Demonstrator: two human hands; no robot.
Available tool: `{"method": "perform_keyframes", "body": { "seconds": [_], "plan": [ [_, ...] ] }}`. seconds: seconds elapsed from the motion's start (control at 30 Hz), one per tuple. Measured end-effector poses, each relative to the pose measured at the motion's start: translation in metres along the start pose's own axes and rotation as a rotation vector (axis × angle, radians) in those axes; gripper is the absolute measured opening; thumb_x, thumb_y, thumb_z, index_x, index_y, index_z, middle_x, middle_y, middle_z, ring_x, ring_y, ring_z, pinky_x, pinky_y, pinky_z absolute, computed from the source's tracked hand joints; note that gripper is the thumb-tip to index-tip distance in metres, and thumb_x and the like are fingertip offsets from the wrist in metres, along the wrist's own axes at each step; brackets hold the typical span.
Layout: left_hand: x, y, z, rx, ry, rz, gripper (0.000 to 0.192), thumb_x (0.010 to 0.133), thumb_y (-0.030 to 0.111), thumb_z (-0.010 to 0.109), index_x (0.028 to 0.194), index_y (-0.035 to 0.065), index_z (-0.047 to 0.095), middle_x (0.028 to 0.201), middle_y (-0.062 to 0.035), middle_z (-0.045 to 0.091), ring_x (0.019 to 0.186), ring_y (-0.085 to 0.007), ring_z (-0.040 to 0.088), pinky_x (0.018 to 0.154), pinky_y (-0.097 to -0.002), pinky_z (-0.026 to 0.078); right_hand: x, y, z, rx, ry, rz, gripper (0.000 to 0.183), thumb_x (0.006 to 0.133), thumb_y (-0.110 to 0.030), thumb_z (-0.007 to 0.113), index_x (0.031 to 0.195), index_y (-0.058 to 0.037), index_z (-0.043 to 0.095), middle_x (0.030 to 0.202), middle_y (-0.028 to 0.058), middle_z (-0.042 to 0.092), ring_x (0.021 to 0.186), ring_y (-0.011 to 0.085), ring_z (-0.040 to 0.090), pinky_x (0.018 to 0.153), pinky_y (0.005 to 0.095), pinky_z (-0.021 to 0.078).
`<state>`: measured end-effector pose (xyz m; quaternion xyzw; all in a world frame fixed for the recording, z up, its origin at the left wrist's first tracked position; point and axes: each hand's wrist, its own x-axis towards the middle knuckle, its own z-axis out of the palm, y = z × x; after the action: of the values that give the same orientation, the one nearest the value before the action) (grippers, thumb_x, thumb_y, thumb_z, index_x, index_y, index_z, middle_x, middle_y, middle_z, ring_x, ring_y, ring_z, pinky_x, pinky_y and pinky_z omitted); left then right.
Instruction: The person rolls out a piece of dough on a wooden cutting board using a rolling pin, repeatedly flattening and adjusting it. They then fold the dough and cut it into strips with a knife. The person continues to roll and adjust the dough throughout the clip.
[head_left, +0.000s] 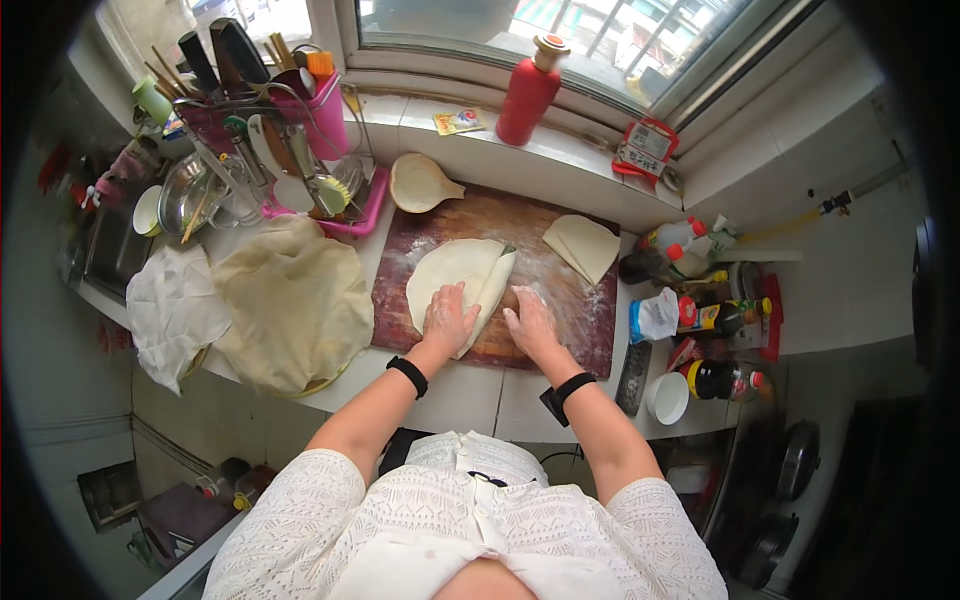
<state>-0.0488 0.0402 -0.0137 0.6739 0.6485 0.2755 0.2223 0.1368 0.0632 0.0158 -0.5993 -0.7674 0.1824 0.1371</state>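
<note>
A floury wooden cutting board (570, 315) lies before me, bearing a thin, round sheet of dough (450, 262). Its right edge is turned over into a long fold, and something dark green shows at the fold's far end. My left hand (448, 319) rests palm down on the dough beside this fold, thumb spread. Just right of the fold, my right hand (534, 324) is over the board, fingers a little apart and holding nothing. Flour whitens both hands. A separate folded piece of dough (585, 246) lies at the board's far right corner.
A gourd ladle (421, 184) touches the board's far left corner. Left are a cloth-covered round tray (300, 315) and a pink utensil rack (367, 206). Condiment bottles (720, 379) and a white bowl (667, 398) crowd the right. A red bottle (527, 101) stands on the sill.
</note>
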Motion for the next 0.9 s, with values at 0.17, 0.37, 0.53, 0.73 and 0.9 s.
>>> {"method": "perform_keyframes", "body": {
  "seconds": [0.17, 0.37, 0.53, 0.73, 0.9],
  "plan": [
    [-0.004, 0.023, 0.017, -0.017, -0.137, 0.077, 0.048, 0.088, 0.027, 0.063, 0.124, -0.0035, 0.056, 0.118, -0.0237, 0.058, 0.108, -0.0403, 0.054, 0.094, -0.0481, 0.045, -0.036, 0.012, 0.001, 0.141, -0.047, 0.189, 0.044, 0.088, -0.025, 0.064, 0.123, -0.0019, 0.052, 0.119, 0.0234, 0.056, 0.111, 0.0411, 0.056, 0.095, 0.0485, 0.0458],
    [-0.011, 0.030, 0.013, -0.197, -0.270, 0.136, 0.039, 0.091, 0.023, 0.055, 0.122, -0.0001, 0.061, 0.113, -0.0216, 0.064, 0.104, -0.0379, 0.060, 0.092, -0.0449, 0.049, -0.056, 0.017, 0.003, 0.267, -0.059, 0.318, 0.046, 0.090, -0.029, 0.062, 0.124, -0.0012, 0.050, 0.117, 0.0241, 0.056, 0.109, 0.0419, 0.056, 0.092, 0.0492, 0.0464],
    [-0.018, 0.024, 0.016, -0.296, -0.394, 0.203, 0.039, 0.093, 0.014, 0.049, 0.129, -0.0003, 0.057, 0.117, -0.0251, 0.064, 0.108, -0.0373, 0.062, 0.094, -0.0376, 0.048, -0.056, 0.011, 0.011, 0.317, 0.038, 0.370, 0.049, 0.090, -0.031, 0.060, 0.128, -0.0035, 0.045, 0.121, 0.0234, 0.053, 0.111, 0.0424, 0.056, 0.091, 0.0505, 0.0465],
    [-0.034, 0.021, 0.012, -0.523, -0.500, 0.060, 0.039, 0.090, 0.011, 0.049, 0.127, 0.0030, 0.059, 0.116, -0.0243, 0.065, 0.110, -0.0379, 0.061, 0.099, -0.0402, 0.047, -0.059, 0.009, 0.010, 0.255, 0.045, 0.390, 0.060, 0.088, -0.035, 0.063, 0.135, -0.0048, 0.039, 0.126, 0.0222, 0.050, 0.114, 0.0428, 0.054, 0.092, 0.0516, 0.0465],
    [-0.037, 0.017, -0.004, 0.012, -0.309, 0.251, 0.045, 0.086, 0.008, 0.055, 0.131, 0.0035, 0.055, 0.134, -0.0199, 0.055, 0.126, -0.0355, 0.050, 0.109, -0.0426, 0.038, -0.062, -0.002, 0.008, 0.088, 0.066, 0.379, 0.073, 0.083, -0.038, 0.069, 0.140, -0.0086, 0.034, 0.131, 0.0195, 0.045, 0.117, 0.0401, 0.053, 0.090, 0.0507, 0.0490]
  ]
}}
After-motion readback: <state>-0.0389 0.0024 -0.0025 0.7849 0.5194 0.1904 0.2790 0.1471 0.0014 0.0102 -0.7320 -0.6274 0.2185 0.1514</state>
